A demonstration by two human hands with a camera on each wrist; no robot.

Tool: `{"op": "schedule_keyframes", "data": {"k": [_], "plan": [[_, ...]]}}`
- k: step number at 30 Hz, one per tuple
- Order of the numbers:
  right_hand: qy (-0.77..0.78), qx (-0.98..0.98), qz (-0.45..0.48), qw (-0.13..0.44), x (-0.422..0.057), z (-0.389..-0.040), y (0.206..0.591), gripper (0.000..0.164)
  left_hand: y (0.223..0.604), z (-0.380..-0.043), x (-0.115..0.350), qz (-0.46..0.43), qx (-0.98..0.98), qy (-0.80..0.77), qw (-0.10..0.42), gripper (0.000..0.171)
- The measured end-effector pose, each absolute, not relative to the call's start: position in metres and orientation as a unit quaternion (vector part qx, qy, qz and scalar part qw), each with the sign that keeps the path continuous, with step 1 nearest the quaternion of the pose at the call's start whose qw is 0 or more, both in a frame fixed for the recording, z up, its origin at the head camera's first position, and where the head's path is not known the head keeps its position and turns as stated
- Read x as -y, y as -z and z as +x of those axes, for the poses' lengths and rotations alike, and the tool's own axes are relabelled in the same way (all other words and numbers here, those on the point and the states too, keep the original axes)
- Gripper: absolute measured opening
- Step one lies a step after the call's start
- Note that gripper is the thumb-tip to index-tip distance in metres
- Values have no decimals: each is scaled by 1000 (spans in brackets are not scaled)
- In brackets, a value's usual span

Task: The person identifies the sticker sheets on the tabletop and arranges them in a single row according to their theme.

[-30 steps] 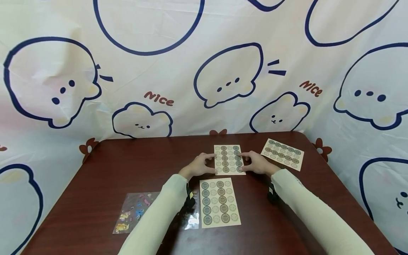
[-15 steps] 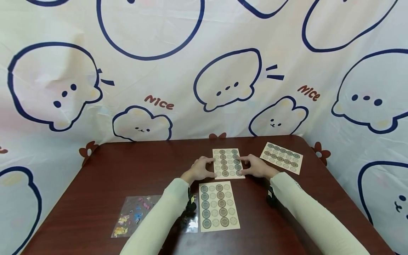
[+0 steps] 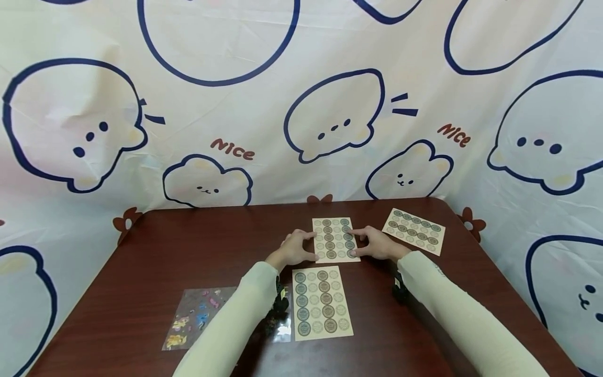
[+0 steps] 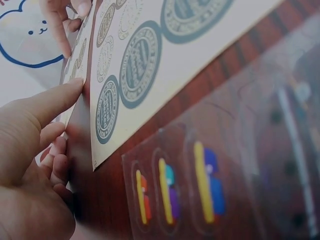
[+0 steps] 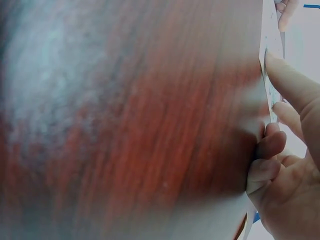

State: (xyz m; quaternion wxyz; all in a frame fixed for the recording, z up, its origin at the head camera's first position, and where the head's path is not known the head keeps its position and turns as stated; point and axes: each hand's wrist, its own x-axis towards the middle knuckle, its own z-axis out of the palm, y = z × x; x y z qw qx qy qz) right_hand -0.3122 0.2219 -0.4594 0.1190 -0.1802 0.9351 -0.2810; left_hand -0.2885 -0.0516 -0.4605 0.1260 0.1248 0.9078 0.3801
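Note:
A cream sheet of round stickers (image 3: 335, 240) lies flat on the table between both hands. My left hand (image 3: 293, 247) touches its left edge with the thumb and forefinger set apart. In the left wrist view that hand's thumb (image 4: 62, 100) stretches out onto the sheet's corner, with other fingers bent beneath. From the opposite side, my right hand (image 3: 379, 244) rests thumb and forefinger on the right margin. The right wrist view has the right thumb (image 5: 287, 80) extended over the edge of the sheet, the lower fingers bent against the table.
Nearer the person lies a second sticker sheet (image 3: 322, 303). A third sheet (image 3: 413, 230) is angled at the back right. Clear plastic with colourful small stickers (image 3: 198, 314) lies at the left, partly under the left forearm. A printed cloth (image 3: 264, 115) hangs behind the table.
The camera view shifts slightly. Both hands stay at the sheet's edges, and the sheets keep their places on the table.

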Motion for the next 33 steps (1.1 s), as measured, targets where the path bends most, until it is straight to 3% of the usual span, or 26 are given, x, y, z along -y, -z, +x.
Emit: {"op": "schedule_keyframes", "data": {"k": [33], "plan": [[297,-932,-173,113,-219,-315,454,57,460,-286,49,128,-919,-363,90,61]]}}
